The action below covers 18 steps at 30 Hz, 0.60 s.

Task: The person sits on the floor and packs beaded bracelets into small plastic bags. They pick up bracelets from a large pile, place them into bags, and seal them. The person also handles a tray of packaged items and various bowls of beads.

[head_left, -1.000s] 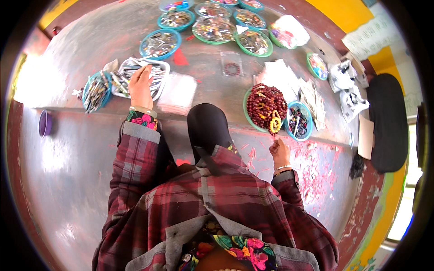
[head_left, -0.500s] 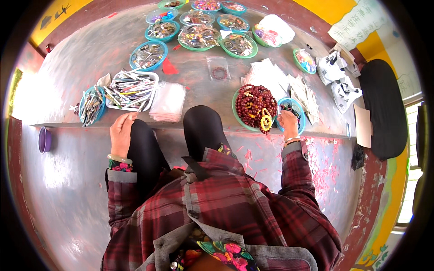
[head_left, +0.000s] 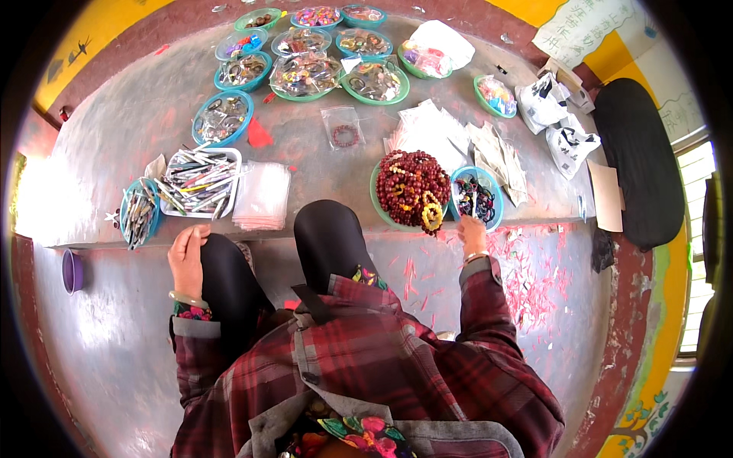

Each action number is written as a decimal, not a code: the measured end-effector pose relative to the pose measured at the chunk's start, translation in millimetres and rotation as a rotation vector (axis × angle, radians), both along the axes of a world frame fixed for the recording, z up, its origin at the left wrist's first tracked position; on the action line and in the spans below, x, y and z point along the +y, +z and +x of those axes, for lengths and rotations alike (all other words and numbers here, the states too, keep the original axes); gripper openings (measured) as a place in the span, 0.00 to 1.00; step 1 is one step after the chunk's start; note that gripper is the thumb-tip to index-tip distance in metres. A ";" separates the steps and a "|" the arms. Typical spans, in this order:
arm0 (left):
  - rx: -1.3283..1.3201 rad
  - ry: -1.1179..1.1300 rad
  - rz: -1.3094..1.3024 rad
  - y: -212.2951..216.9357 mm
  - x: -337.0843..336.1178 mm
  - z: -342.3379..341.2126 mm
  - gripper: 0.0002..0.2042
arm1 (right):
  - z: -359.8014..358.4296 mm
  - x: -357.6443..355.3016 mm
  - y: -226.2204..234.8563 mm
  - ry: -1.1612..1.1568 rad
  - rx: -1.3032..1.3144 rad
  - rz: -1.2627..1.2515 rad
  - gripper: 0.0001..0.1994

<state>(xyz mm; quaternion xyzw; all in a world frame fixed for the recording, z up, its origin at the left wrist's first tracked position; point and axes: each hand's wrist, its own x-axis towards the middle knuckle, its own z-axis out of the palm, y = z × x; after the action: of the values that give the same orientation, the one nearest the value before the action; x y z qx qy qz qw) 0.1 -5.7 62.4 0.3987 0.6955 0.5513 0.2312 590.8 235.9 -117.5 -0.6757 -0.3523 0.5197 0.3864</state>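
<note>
My right hand (head_left: 473, 231) is closed at the near rim of a small blue basket (head_left: 500, 208). A thin pale tool or stick (head_left: 474, 204) stands up from its fingertips, over the dark, tangled small items in the basket; its exact kind is unclear. Left of that basket, a green bowl (head_left: 374, 200) is heaped with dark red bead strings (head_left: 412, 183), a yellow bead bracelet (head_left: 432, 217) among them. By my left knee, my left hand (head_left: 187, 261) has its fingers pressed together; whatever they might hold cannot be made out.
Pens fill a white tray (head_left: 237, 179) and a blue basket (head_left: 158, 221) at the left. Clear plastic bags (head_left: 262, 195) lie beside them. Several bowls of trinkets, including a blue one (head_left: 246, 114), stand farther back. White packets (head_left: 431, 133) lie behind the beads.
My right hand has drawn back from inside the blue basket to its near edge, with the thin pale thing now showing. The whole view has shifted slightly; my left hand stays by the knee.
</note>
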 end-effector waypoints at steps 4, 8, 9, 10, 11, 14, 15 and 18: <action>0.084 0.035 -0.031 3.7 -1.4 1.8 0.10 | -11.1 72.9 8.8 0.164 -0.633 0.421 0.09; 0.180 0.069 -0.112 6.3 -1.2 -1.7 0.10 | -25.0 139.2 17.7 0.362 -1.014 0.370 0.15; 0.186 0.092 -0.127 8.6 -0.5 -0.1 0.09 | -32.9 149.6 22.5 0.324 -0.997 0.318 0.16; 0.221 0.102 -0.155 10.8 0.3 0.1 0.09 | -39.7 160.4 24.9 0.286 -0.980 0.264 0.17; 0.256 0.111 -0.183 13.0 1.3 -0.5 0.09 | -40.3 174.8 17.1 0.282 -1.025 0.265 0.19; 0.328 0.130 -0.223 12.6 3.9 -2.9 0.08 | -39.7 206.7 2.6 0.234 -1.175 0.145 0.25; 0.372 0.128 -0.239 15.9 3.2 -3.8 0.08 | -47.5 213.2 6.0 0.207 -1.219 0.026 0.27; 0.397 0.153 -0.282 13.8 2.9 -7.1 0.08 | -59.2 226.2 7.2 0.240 -1.241 -0.123 0.28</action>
<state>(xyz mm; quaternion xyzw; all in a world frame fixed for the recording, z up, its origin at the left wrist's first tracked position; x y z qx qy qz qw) -7.0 -2.8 76.2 0.4091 0.8254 0.3757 0.1008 531.7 462.1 -110.3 -0.8279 -0.5534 0.0904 0.0097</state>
